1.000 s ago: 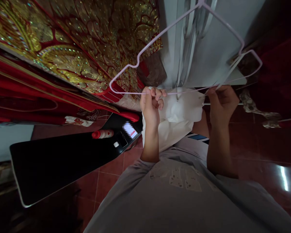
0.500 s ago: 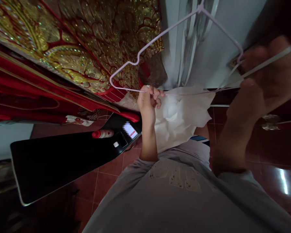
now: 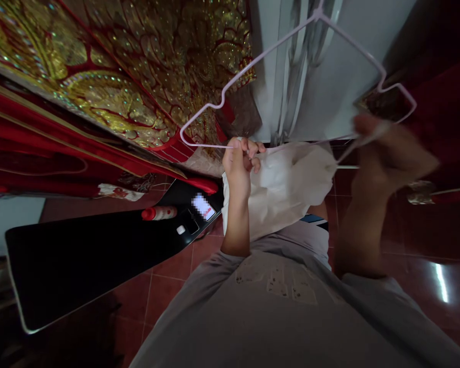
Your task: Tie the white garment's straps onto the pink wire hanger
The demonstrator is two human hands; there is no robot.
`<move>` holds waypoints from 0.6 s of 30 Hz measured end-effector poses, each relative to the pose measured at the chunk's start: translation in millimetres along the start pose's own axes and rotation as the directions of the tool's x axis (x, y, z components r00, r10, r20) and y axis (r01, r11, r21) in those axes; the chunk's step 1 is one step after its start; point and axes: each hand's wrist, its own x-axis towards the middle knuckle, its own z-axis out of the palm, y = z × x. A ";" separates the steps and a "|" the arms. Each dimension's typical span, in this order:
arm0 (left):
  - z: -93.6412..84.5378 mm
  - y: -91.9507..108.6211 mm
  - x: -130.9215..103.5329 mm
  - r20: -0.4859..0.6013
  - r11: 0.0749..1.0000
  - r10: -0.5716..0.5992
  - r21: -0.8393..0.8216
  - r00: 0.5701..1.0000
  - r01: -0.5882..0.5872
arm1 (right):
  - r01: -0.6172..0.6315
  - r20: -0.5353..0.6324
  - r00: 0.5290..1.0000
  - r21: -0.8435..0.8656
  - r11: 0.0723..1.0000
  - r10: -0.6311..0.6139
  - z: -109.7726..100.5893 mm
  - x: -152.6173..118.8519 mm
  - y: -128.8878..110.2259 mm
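The left hand point(image 3: 239, 166) is still pinching the wire hanger point(image 3: 291, 76) and white cloth point(image 3: 287, 186); the right hand point(image 3: 391, 153), blurred, is dropping back, tugging a strap.

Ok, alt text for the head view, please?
Left hand grips the bottom wire of a pale hanger with white cloth draped under it; the blurred right hand pinches a cloth strap. Left, a black board carries a red-capped bottle.

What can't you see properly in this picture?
- Right hand, head view: smeared by motion, so its grip on the strap can't be judged.
- Hanger hook: cut off by the top edge.
- Phone screen: blurred out.
- White cloth: its lower part is hidden behind the left hand and forearm.
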 end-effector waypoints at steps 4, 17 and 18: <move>-2.5 -4.7 -2.0 0.008 0.999 -0.008 0.053 1.000 0.008 | -0.044 0.564 0.824 -0.043 0.998 0.061 15.7 -17.1 -3.9; -30.0 11.2 -14.0 0.088 0.927 0.100 0.353 0.991 -0.125 | -0.014 0.435 0.897 -0.145 0.989 0.077 20.4 -30.9 -1.7; -35.5 11.4 -14.1 0.063 0.894 0.159 0.415 0.985 -0.171 | -0.007 0.426 0.903 -0.124 0.992 0.060 19.6 -29.6 -1.3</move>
